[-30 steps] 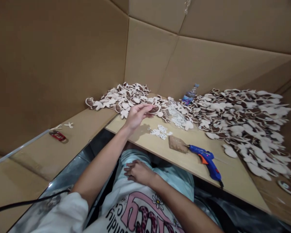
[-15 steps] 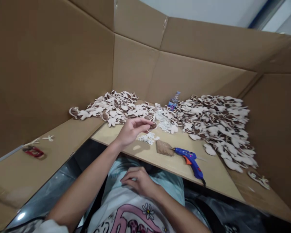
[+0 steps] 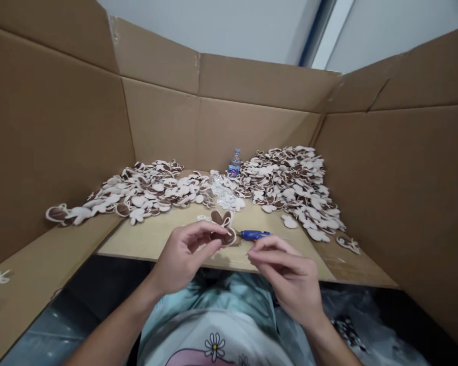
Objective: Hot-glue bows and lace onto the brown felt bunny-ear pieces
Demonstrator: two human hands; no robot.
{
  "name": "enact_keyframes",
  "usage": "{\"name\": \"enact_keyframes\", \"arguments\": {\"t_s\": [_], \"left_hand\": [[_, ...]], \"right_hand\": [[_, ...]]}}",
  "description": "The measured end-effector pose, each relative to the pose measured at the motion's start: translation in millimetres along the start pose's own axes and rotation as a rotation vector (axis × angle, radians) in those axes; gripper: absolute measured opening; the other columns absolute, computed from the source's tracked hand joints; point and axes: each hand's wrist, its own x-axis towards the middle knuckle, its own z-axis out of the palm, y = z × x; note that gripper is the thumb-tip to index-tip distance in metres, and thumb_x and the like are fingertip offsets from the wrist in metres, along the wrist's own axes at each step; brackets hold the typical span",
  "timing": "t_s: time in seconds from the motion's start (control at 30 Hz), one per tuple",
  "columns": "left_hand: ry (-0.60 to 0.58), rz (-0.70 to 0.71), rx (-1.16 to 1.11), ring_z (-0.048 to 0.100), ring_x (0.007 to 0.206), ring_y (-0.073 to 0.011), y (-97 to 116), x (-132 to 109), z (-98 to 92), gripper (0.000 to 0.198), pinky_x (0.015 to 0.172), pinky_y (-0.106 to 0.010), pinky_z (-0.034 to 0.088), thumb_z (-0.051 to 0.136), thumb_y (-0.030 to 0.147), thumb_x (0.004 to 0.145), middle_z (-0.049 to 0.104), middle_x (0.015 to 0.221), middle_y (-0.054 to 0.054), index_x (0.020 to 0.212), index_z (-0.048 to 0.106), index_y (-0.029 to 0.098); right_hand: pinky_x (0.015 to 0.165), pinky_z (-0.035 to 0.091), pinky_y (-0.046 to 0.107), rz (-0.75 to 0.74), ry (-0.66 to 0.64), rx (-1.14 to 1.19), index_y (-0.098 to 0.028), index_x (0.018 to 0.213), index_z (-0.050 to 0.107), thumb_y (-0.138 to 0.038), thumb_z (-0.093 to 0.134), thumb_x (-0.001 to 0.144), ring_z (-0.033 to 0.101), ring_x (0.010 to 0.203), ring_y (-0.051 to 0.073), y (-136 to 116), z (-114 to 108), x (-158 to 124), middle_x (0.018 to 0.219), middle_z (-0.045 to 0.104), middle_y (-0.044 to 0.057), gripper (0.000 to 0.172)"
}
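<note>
Left hand (image 3: 185, 259) pinching light, soft-looking bunny cutout (image 3: 222, 219) at lower edge, ears free; right hand (image 3: 286, 272) hovering just beside, fingertips together, holding nothing visible.

matt cardboard walls (image 3: 53, 127), glossy plastic glue gun (image 3: 255, 235)

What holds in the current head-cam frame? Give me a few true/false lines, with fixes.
1. The left hand holds a brown-and-white rabbit-eared cutout. True.
2. The right hand grips the blue glue gun. False: the gun lies on the board beyond that hand.
3. A plastic water bottle stands upright between the heaps of cutouts. True.
4. The heaps sit in a plastic bin. False: they lie on a pale wooden board inside cardboard walls.
</note>
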Motion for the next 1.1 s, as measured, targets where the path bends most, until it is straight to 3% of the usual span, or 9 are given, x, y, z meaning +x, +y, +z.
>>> {"name": "enact_keyframes", "arguments": {"t_s": [0.2,0.47,0.77,0.87,1.1], "left_hand": [[-0.027,0.046,0.062,0.072,0.086,-0.0205,2,-5,10.8,0.016,0.083,-0.032,0.058,0.071,0.018,0.081,0.078,0.094,-0.006,0.094,0.078,0.024],[-0.030,0.062,0.048,0.073,0.077,-0.0190,3,-6,18.9,0.023,0.076,-0.029,0.061,0.079,0.013,0.070,0.079,0.086,-0.003,0.088,0.079,0.027],[-0.011,0.078,0.034,0.071,0.071,-0.0181,4,-11,22.5,0.023,0.071,-0.029,0.060,0.080,0.011,0.069,0.078,0.081,-0.002,0.084,0.079,0.028],[-0.009,0.083,0.033,0.071,0.069,-0.0182,5,-12,23.1,0.021,0.069,-0.029,0.060,0.079,0.011,0.070,0.078,0.079,-0.002,0.083,0.079,0.027],[-0.034,0.014,-0.064,0.070,0.067,-0.0167,8,-14,28.6,0.019,0.063,-0.026,0.057,0.076,0.011,0.071,0.077,0.076,-0.001,0.079,0.077,0.028]], "right_hand": [[0.070,0.055,0.029,-0.046,0.066,-0.034,-0.028,0.099,0.073,-0.005,0.074,0.078,0.064,0.082,0.016,4,-1,-4,0.087,0.069,0.001,0.031],[0.066,0.057,0.030,-0.041,0.080,-0.004,-0.024,0.093,0.070,-0.009,0.076,0.078,0.066,0.076,0.016,3,1,-3,0.081,0.071,0.001,0.022],[0.066,0.057,0.029,-0.012,0.079,0.049,-0.025,0.094,0.069,-0.009,0.076,0.077,0.066,0.078,0.015,-1,2,-5,0.082,0.071,0.001,0.024],[0.064,0.057,0.025,0.063,0.087,0.126,-0.025,0.091,0.069,-0.010,0.078,0.075,0.066,0.075,0.013,-4,2,-5,0.081,0.068,0.000,0.024],[0.057,0.058,0.020,0.420,0.029,0.465,-0.021,0.084,0.064,-0.016,0.087,0.063,0.066,0.061,0.010,-6,3,3,0.070,0.065,-0.004,0.032]]}}
